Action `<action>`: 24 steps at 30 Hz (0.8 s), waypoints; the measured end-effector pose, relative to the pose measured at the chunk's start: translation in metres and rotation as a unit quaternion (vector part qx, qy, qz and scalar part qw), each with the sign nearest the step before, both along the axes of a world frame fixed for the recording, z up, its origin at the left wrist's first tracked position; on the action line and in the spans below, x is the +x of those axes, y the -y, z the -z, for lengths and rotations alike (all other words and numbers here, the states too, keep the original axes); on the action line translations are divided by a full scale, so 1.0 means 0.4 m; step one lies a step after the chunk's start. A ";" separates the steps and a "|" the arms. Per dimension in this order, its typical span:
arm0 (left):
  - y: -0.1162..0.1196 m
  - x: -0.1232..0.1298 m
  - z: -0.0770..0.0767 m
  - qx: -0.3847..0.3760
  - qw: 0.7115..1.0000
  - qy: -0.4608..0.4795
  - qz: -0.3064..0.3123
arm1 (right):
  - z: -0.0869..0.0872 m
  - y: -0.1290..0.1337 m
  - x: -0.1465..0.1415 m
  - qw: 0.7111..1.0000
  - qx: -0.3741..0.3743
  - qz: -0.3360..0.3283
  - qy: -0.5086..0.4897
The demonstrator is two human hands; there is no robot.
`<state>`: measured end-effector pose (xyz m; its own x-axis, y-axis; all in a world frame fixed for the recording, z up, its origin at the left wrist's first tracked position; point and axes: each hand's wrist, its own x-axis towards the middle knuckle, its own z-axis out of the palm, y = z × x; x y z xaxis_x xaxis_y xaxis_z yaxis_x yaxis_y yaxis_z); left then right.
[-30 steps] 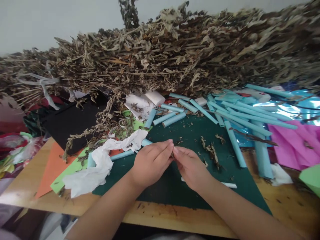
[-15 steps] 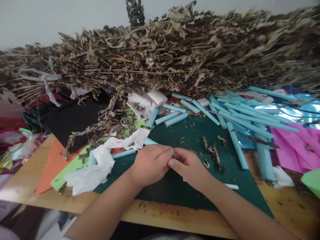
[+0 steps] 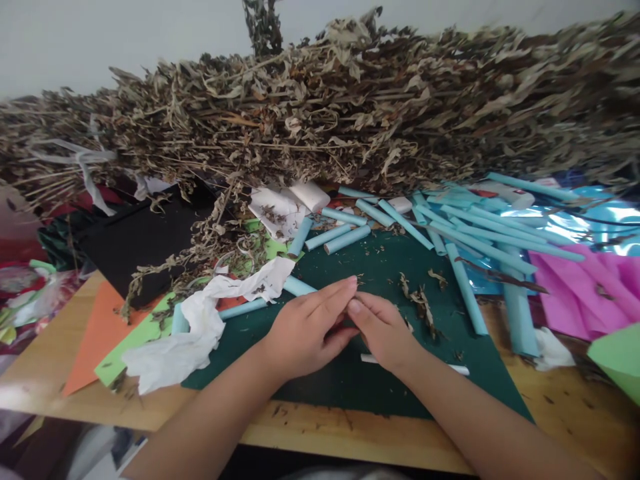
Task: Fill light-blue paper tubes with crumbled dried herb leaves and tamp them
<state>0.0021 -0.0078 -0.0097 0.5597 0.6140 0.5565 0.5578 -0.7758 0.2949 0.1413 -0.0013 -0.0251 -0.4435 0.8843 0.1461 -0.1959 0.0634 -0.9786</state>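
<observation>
My left hand and my right hand meet over the dark green sheet, fingertips touching. The fingers of both are bent and closed together; whatever is between them is hidden. Below my right hand lies a thin white stick, partly covered by the hand. Dried leaf bits are scattered on the sheet to the right. Crumpled white tissue lies left of my left hand, with a blue paper tube just behind that hand.
A long heap of dried plants spans the back. Many blue tubes are piled at the right, near pink paper. A black folder, orange paper and green paper are at the left.
The dried leaf piece visible between my fingertips is now hidden. My left fingers have straightened somewhat and reach over my right fingertips. More of the white stick shows, and the view has shifted slightly.
</observation>
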 end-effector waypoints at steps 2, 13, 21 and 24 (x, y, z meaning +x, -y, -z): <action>-0.004 -0.004 -0.007 -0.032 0.999 0.028 0.033 | 0.010 0.000 -0.003 0.997 -0.031 -0.053 -0.040; -0.017 -0.036 -0.054 -0.224 0.971 0.038 0.075 | 0.022 -0.016 0.013 0.973 -0.114 -0.192 -0.064; -0.020 -0.025 -0.021 -0.026 0.999 -0.016 0.024 | 0.015 -0.014 0.001 0.989 -0.059 -0.136 -0.004; -0.022 -0.019 -0.009 0.014 1.000 0.003 0.018 | 0.005 -0.016 0.006 0.993 0.012 -0.112 0.042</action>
